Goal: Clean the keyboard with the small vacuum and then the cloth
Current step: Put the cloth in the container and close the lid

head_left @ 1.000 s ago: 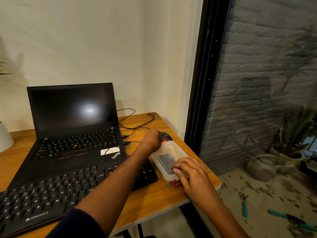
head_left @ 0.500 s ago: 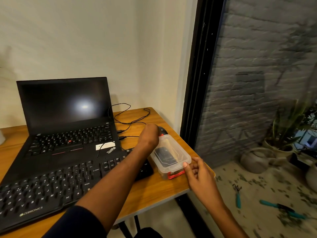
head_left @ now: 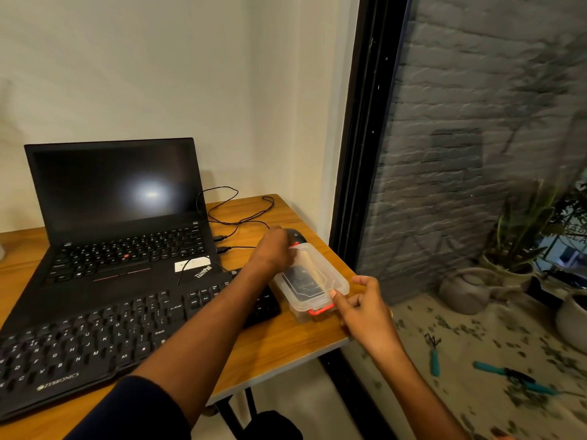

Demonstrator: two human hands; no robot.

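A black external keyboard [head_left: 95, 338] lies on the wooden table [head_left: 286, 341] in front of an open black laptop [head_left: 120, 217]. To the keyboard's right, near the table's edge, sits a clear plastic box [head_left: 313, 277] with red latches; a dark object shows through it. My left hand [head_left: 271, 250] reaches over the keyboard and grips the box's far end. My right hand [head_left: 362, 304] pinches the near right corner of the lid between thumb and forefinger. The near red latch [head_left: 320, 310] hangs below the lid's edge. No cloth is in view.
A black mouse [head_left: 297, 235] lies just behind the box, with thin black cables [head_left: 235, 214] looping to the laptop. The table ends right beside the box. Beyond it is a black door frame [head_left: 359, 154] and glass, with potted plants [head_left: 514, 242] and tools on the ground outside.
My right hand has come off the top of the lid and moved to its near right corner. The box's near end has turned slightly. My left hand stays at the far end.
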